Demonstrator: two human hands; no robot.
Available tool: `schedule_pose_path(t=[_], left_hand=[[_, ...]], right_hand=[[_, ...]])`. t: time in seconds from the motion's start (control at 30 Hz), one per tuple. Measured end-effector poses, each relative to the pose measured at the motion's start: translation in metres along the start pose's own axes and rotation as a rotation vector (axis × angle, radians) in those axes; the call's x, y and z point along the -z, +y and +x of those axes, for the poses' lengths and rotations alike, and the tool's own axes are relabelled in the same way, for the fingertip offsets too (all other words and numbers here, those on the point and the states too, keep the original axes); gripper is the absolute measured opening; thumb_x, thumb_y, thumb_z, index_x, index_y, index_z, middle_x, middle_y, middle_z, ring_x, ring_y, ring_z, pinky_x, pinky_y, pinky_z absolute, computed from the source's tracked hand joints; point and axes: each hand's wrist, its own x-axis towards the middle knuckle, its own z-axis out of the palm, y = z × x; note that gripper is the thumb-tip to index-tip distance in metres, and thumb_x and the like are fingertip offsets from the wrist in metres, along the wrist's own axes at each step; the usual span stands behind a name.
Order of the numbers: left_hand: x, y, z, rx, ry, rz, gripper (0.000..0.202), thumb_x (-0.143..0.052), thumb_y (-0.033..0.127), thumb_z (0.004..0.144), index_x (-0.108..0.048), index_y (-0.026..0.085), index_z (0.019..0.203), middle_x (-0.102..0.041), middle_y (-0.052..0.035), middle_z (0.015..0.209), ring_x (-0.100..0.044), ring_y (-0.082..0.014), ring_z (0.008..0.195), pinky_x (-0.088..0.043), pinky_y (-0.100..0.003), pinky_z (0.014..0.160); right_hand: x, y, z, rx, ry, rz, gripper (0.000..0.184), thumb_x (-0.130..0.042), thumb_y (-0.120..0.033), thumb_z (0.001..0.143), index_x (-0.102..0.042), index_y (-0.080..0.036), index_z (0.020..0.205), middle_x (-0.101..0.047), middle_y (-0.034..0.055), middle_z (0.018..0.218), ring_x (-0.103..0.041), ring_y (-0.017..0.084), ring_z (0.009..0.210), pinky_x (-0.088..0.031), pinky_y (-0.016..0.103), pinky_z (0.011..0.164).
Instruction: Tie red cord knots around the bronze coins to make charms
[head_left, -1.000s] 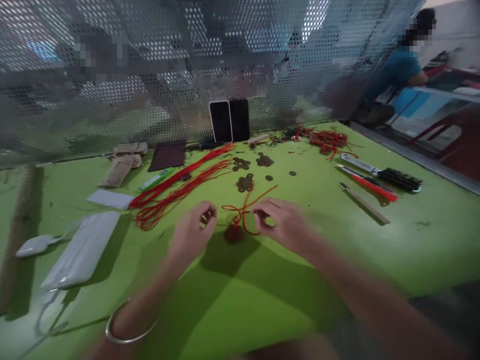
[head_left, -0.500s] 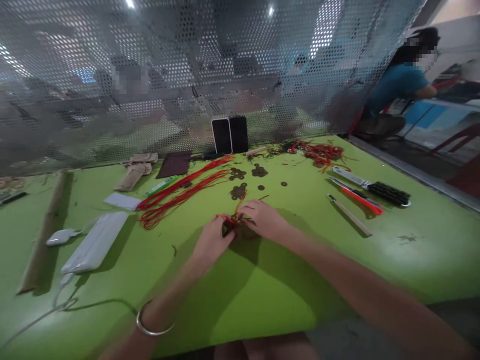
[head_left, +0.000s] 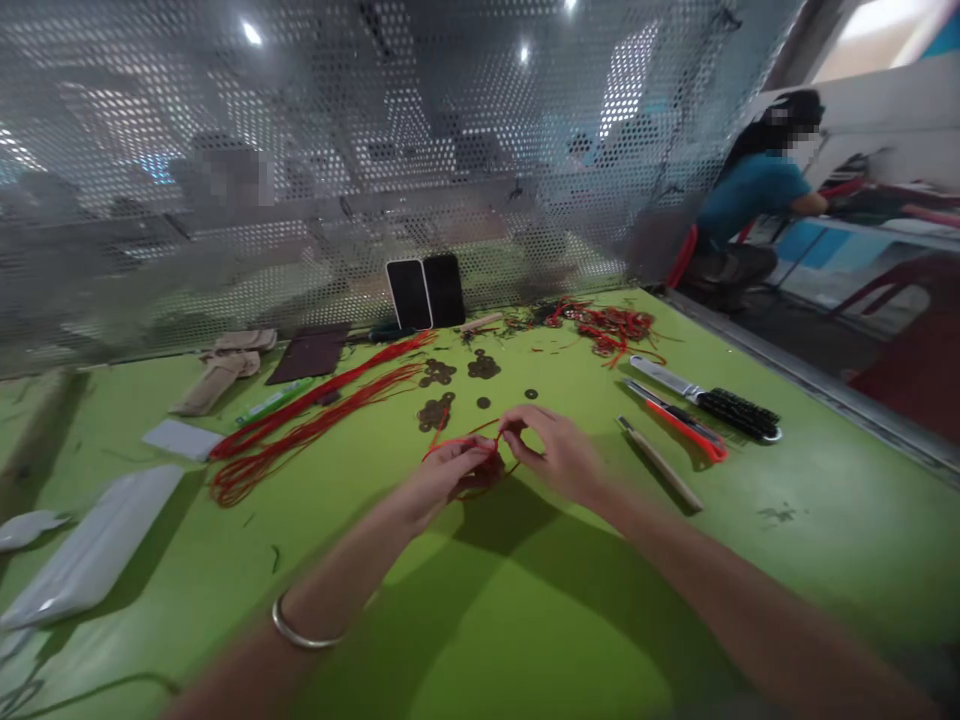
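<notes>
Red cord (head_left: 441,425) runs through both hands above the green table (head_left: 480,620). My left hand (head_left: 454,468) is closed, thumb over fingers, pinching the cord; whatever else lies under its fingers is hidden. Just to its right, my right hand (head_left: 551,450) pinches a strand of the same cord between thumb and fingertip. Loose cord ends stick out around the fingers. Beyond the hands lie small piles of dark round coins with holes (head_left: 436,410), and a single coin (head_left: 531,394) sits off to the right.
Bundles of red cord (head_left: 322,430) stretch along the left. At right lie a brush (head_left: 739,413), a red-handled tool (head_left: 686,430) and a thin stick (head_left: 660,465). Two dark phones (head_left: 444,290) lean on the perforated metal screen (head_left: 315,230). Tangled red cords (head_left: 615,328) are heaped behind. A person (head_left: 757,200) sits at right.
The view has swung right, so the table things sit further left. My left hand has turned palm-down over the cord, and my right hand has drawn slightly away, pinching a strand.
</notes>
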Motion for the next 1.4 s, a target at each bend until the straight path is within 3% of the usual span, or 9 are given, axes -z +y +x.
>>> schedule_pose_path(t=[0.17, 0.4, 0.53, 0.7, 0.83, 1.0, 1.13, 1.27, 1.4], left_hand=[[-0.012, -0.002, 0.023, 0.087, 0.086, -0.054, 0.019, -0.075, 0.020, 0.062, -0.067, 0.016, 0.079, -0.067, -0.0016, 0.076, -0.059, -0.0092, 0.068, -0.048, -0.024, 0.075], [-0.013, 0.006, 0.039, -0.068, 0.073, 0.262, 0.016, -0.068, 0.019, 0.064, -0.068, 0.017, 0.080, -0.065, 0.0004, 0.069, -0.057, -0.0091, 0.060, -0.047, -0.022, 0.063], [-0.009, 0.007, 0.037, -0.127, 0.033, 0.360, 0.018, -0.068, 0.022, 0.064, -0.068, 0.017, 0.081, -0.062, 0.0022, 0.064, -0.053, -0.0084, 0.056, -0.044, -0.020, 0.057], [-0.003, 0.009, 0.034, -0.123, -0.026, 0.406, 0.025, -0.064, 0.041, 0.072, -0.065, 0.016, 0.074, -0.054, 0.0042, 0.056, -0.048, -0.0069, 0.051, -0.040, -0.019, 0.053], [-0.001, 0.013, 0.032, -0.071, -0.023, 0.219, 0.028, -0.067, 0.042, 0.070, -0.065, 0.015, 0.075, -0.056, 0.0025, 0.061, -0.050, -0.0068, 0.054, -0.045, -0.020, 0.058], [-0.001, 0.016, 0.027, -0.065, -0.094, -0.123, 0.021, -0.069, 0.034, 0.071, -0.064, 0.014, 0.072, -0.054, 0.0027, 0.062, -0.049, -0.0050, 0.054, -0.045, -0.017, 0.055], [-0.003, 0.017, 0.023, -0.115, -0.133, -0.174, 0.018, -0.069, 0.029, 0.073, -0.067, 0.014, 0.082, -0.057, 0.0021, 0.065, -0.051, -0.0046, 0.056, -0.044, -0.015, 0.057], [-0.004, 0.015, 0.025, -0.199, -0.037, 0.047, 0.023, -0.070, 0.031, 0.071, -0.068, 0.015, 0.088, -0.064, -0.0009, 0.067, -0.054, -0.0082, 0.060, -0.045, -0.020, 0.061], [-0.001, 0.014, 0.029, -0.432, 0.097, 0.468, 0.020, -0.066, 0.031, 0.073, -0.069, 0.017, 0.087, -0.065, -0.0032, 0.076, -0.057, -0.0141, 0.069, -0.045, -0.024, 0.062]], right_hand=[[0.012, 0.006, 0.003, -0.084, 0.061, 0.076, 0.013, -0.043, -0.013, 0.086, -0.052, -0.018, 0.094, -0.060, 0.0048, 0.088, -0.057, 0.015, 0.080, -0.045, 0.027, 0.071], [0.017, 0.001, 0.002, -0.152, -0.040, 0.147, 0.030, -0.063, -0.032, 0.078, -0.051, -0.019, 0.102, -0.053, 0.0034, 0.092, -0.049, 0.011, 0.066, -0.043, 0.024, 0.059], [0.012, 0.005, 0.001, -0.177, -0.015, 0.195, 0.015, -0.057, -0.033, 0.083, -0.057, -0.018, 0.086, -0.051, 0.0023, 0.089, -0.044, 0.008, 0.059, -0.038, 0.023, 0.054], [0.011, 0.022, 0.003, -0.475, 0.116, 0.485, 0.024, -0.054, -0.043, 0.083, -0.055, -0.019, 0.089, -0.050, -0.0011, 0.072, -0.044, 0.009, 0.056, -0.035, 0.022, 0.049], [0.010, 0.031, 0.005, -0.609, 0.202, 0.662, 0.030, -0.055, -0.047, 0.079, -0.058, -0.019, 0.089, -0.052, -0.0012, 0.074, -0.041, 0.008, 0.053, -0.034, 0.022, 0.049], [0.006, 0.026, 0.004, -0.526, 0.074, 0.545, 0.023, -0.051, -0.039, 0.083, -0.061, -0.018, 0.088, -0.056, 0.0008, 0.074, -0.049, 0.012, 0.064, -0.038, 0.024, 0.057], [0.003, 0.012, 0.003, -0.457, -0.115, 0.283, 0.021, -0.045, -0.032, 0.087, -0.060, -0.017, 0.086, -0.060, 0.0017, 0.072, -0.053, 0.013, 0.064, -0.037, 0.024, 0.057], [0.002, -0.003, 0.000, -0.293, -0.258, 0.088, 0.024, -0.040, -0.022, 0.089, -0.058, -0.016, 0.074, -0.058, 0.0002, 0.065, -0.046, 0.010, 0.052, -0.031, 0.022, 0.051], [0.006, -0.009, -0.004, -0.152, -0.195, -0.026, 0.027, -0.041, -0.022, 0.089, -0.050, -0.017, 0.064, -0.050, -0.0020, 0.057, -0.038, 0.009, 0.049, -0.026, 0.023, 0.050]])
